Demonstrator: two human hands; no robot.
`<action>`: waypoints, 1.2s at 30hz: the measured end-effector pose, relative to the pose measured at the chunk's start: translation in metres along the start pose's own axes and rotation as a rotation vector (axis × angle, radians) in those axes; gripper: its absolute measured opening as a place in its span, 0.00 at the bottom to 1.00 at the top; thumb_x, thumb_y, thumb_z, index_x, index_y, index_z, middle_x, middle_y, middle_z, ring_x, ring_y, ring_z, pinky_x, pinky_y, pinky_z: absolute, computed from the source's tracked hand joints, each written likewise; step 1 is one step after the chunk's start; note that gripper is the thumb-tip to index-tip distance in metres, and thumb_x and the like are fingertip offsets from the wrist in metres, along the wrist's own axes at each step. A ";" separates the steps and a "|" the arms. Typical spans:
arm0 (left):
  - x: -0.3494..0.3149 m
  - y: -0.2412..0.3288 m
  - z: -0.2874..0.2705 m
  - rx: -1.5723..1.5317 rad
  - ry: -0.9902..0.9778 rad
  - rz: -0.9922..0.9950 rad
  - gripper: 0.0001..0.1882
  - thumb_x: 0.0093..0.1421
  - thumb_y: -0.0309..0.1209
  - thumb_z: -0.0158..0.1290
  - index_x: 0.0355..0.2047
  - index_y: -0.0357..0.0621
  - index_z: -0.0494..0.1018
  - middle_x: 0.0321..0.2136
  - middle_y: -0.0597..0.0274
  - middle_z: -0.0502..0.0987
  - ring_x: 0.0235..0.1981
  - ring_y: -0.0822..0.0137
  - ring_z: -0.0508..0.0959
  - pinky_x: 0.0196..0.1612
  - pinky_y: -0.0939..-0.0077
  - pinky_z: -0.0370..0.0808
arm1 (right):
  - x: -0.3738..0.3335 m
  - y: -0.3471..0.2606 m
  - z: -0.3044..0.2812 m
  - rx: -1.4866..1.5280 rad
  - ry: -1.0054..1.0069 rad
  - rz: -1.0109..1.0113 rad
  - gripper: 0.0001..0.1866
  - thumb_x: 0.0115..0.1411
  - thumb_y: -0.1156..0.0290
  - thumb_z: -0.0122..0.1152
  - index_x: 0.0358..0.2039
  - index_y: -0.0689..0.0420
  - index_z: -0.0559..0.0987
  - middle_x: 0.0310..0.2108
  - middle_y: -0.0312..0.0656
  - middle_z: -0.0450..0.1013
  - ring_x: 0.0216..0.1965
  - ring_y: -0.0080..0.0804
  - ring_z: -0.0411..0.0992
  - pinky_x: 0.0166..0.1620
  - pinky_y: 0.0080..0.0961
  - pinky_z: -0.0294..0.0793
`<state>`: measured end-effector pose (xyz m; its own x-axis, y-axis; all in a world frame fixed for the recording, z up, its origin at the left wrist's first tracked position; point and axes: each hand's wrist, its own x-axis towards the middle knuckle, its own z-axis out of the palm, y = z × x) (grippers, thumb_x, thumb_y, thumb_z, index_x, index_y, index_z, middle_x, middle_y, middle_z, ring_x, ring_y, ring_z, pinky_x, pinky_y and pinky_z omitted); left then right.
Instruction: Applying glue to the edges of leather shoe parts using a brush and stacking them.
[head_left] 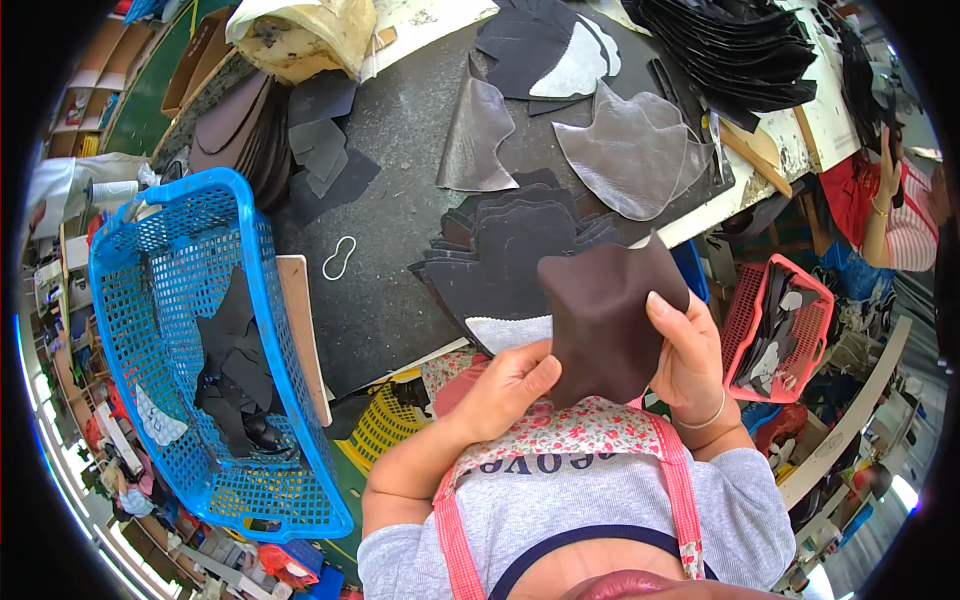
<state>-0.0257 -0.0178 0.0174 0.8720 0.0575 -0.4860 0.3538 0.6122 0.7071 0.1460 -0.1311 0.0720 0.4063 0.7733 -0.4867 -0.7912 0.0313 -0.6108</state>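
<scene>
The largest thing is the dark desk [385, 240], which carries most of the cut pieces. Beside its left edge stands the blue basket [298, 400], with dark pieces lying inside; whether these are finished parts or scraps, I cannot tell. At the far right corner lies a thick heap of black pieces [735, 45], with no hand at it. Nearer, by the middle of the front edge, a fanned stack of black pieces [510, 245] is spread in layers. I judge that cutting is already done for all of these, and that much handling is left, since both piles are thick.

The dark brown piece [610, 320] is the thing in work. It is held in front of the person, over the desk's front edge, slightly bent and not yet laid down, so its step seems unfinished. Farther back, toward the right edge, two silvery pieces [478, 135] [630, 150] lie apart from the hands.

The right hand [690, 345] grips the brown piece, thumb on its face and the other fingers hidden behind. The left hand [518, 388] has its fingers drawn close together and seems to pinch the lower left border. The smallest thing, a white loop [340, 258], lies toward the desk's left edge, untouched.
</scene>
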 end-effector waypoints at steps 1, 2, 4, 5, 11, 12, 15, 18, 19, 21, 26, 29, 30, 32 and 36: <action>0.001 -0.007 0.004 -0.314 0.053 0.121 0.19 0.67 0.39 0.49 0.49 0.35 0.69 0.46 0.59 0.75 0.43 0.74 0.75 0.41 0.81 0.73 | 0.001 0.002 0.005 -0.017 0.043 0.006 0.16 0.67 0.74 0.50 0.54 0.63 0.70 0.48 0.42 0.73 0.48 0.29 0.74 0.52 0.29 0.73; -0.002 -0.008 0.005 -0.542 0.134 0.161 0.17 0.68 0.32 0.48 0.53 0.35 0.66 0.50 0.58 0.72 0.48 0.72 0.73 0.49 0.77 0.71 | 0.003 0.004 0.010 -0.065 0.072 -0.005 0.14 0.67 0.72 0.51 0.52 0.63 0.73 0.46 0.41 0.74 0.46 0.27 0.74 0.52 0.28 0.73; 0.000 -0.001 0.000 -0.504 0.279 0.286 0.17 0.67 0.29 0.48 0.54 0.35 0.66 0.50 0.58 0.72 0.48 0.72 0.73 0.48 0.76 0.72 | 0.014 0.017 -0.006 -0.135 0.067 -0.051 0.13 0.67 0.71 0.52 0.49 0.63 0.75 0.44 0.40 0.75 0.44 0.25 0.74 0.49 0.27 0.73; 0.002 0.003 -0.003 -0.458 0.421 0.412 0.17 0.67 0.26 0.48 0.55 0.35 0.65 0.49 0.58 0.72 0.49 0.72 0.73 0.48 0.76 0.72 | 0.021 0.022 -0.015 -0.204 0.059 -0.101 0.12 0.67 0.71 0.52 0.46 0.63 0.77 0.43 0.40 0.76 0.42 0.24 0.74 0.46 0.25 0.74; 0.003 0.024 -0.028 0.101 0.695 0.426 0.10 0.63 0.27 0.55 0.42 0.34 0.73 0.27 0.68 0.77 0.23 0.83 0.73 0.25 0.87 0.71 | 0.049 0.021 -0.007 -0.880 0.125 -0.467 0.07 0.63 0.76 0.58 0.36 0.68 0.78 0.29 0.34 0.74 0.27 0.15 0.69 0.30 0.13 0.67; 0.004 0.025 -0.028 0.118 0.740 0.445 0.09 0.62 0.25 0.56 0.41 0.33 0.72 0.26 0.68 0.76 0.22 0.84 0.72 0.23 0.88 0.69 | 0.053 0.023 -0.005 -0.822 0.174 -0.496 0.05 0.62 0.77 0.59 0.33 0.67 0.77 0.27 0.34 0.74 0.25 0.14 0.68 0.28 0.12 0.66; 0.006 0.014 -0.033 0.140 0.827 0.460 0.11 0.59 0.22 0.58 0.40 0.32 0.70 0.21 0.69 0.74 0.19 0.86 0.68 0.21 0.90 0.64 | 0.055 0.025 -0.008 -0.896 0.240 -0.507 0.06 0.60 0.78 0.62 0.27 0.65 0.76 0.23 0.32 0.72 0.22 0.12 0.65 0.25 0.11 0.63; 0.006 0.003 -0.035 0.280 0.878 0.442 0.15 0.58 0.22 0.59 0.44 0.32 0.69 0.20 0.70 0.73 0.19 0.87 0.67 0.21 0.91 0.63 | 0.054 0.032 -0.028 -1.199 0.294 -0.464 0.10 0.57 0.76 0.67 0.23 0.64 0.74 0.15 0.31 0.67 0.17 0.10 0.58 0.19 0.13 0.56; 0.005 0.002 -0.034 0.313 0.888 0.439 0.16 0.58 0.22 0.59 0.45 0.33 0.68 0.19 0.70 0.73 0.18 0.87 0.67 0.21 0.90 0.63 | 0.054 0.034 -0.029 -1.199 0.296 -0.457 0.10 0.57 0.76 0.67 0.23 0.64 0.74 0.15 0.31 0.67 0.17 0.10 0.58 0.19 0.13 0.56; 0.004 -0.001 -0.033 0.379 0.904 0.435 0.18 0.57 0.23 0.60 0.46 0.33 0.68 0.18 0.71 0.72 0.17 0.87 0.66 0.20 0.90 0.62 | 0.052 0.037 -0.030 -1.160 0.318 -0.470 0.11 0.56 0.76 0.67 0.21 0.64 0.73 0.14 0.31 0.65 0.16 0.11 0.57 0.18 0.14 0.54; 0.006 -0.007 -0.033 0.392 0.893 0.423 0.19 0.56 0.22 0.61 0.47 0.33 0.68 0.17 0.71 0.71 0.17 0.87 0.65 0.20 0.90 0.62 | 0.051 0.041 -0.039 -1.158 0.338 -0.433 0.14 0.55 0.76 0.67 0.19 0.63 0.71 0.13 0.32 0.63 0.16 0.12 0.57 0.18 0.15 0.55; 0.006 -0.007 -0.031 0.407 0.907 0.424 0.19 0.56 0.22 0.61 0.47 0.32 0.68 0.17 0.72 0.71 0.17 0.87 0.65 0.20 0.90 0.61 | 0.051 0.043 -0.040 -1.159 0.343 -0.434 0.15 0.55 0.76 0.68 0.19 0.63 0.69 0.13 0.32 0.63 0.16 0.13 0.57 0.18 0.16 0.55; 0.006 -0.008 -0.031 0.413 0.920 0.424 0.20 0.56 0.22 0.61 0.46 0.32 0.68 0.17 0.72 0.70 0.17 0.87 0.65 0.20 0.90 0.61 | 0.051 0.044 -0.040 -1.148 0.340 -0.442 0.15 0.55 0.76 0.68 0.19 0.63 0.69 0.13 0.32 0.63 0.16 0.14 0.57 0.18 0.16 0.56; 0.005 -0.009 -0.031 0.423 0.911 0.428 0.20 0.56 0.22 0.61 0.46 0.32 0.68 0.17 0.72 0.70 0.17 0.87 0.65 0.20 0.91 0.61 | 0.051 0.043 -0.041 -1.158 0.337 -0.453 0.15 0.54 0.76 0.68 0.19 0.63 0.69 0.13 0.33 0.63 0.15 0.14 0.57 0.18 0.16 0.56; 0.005 -0.009 -0.031 0.464 0.925 0.408 0.20 0.55 0.22 0.62 0.46 0.32 0.68 0.17 0.73 0.68 0.17 0.87 0.64 0.20 0.91 0.61 | 0.050 0.043 -0.037 -1.167 0.338 -0.466 0.13 0.53 0.76 0.68 0.20 0.63 0.71 0.13 0.34 0.65 0.15 0.15 0.60 0.18 0.17 0.59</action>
<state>-0.0350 0.0011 -0.0076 0.4323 0.8715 -0.2318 0.3585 0.0697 0.9309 0.1491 -0.1145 -0.0023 0.7630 0.6367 -0.1111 0.2473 -0.4464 -0.8600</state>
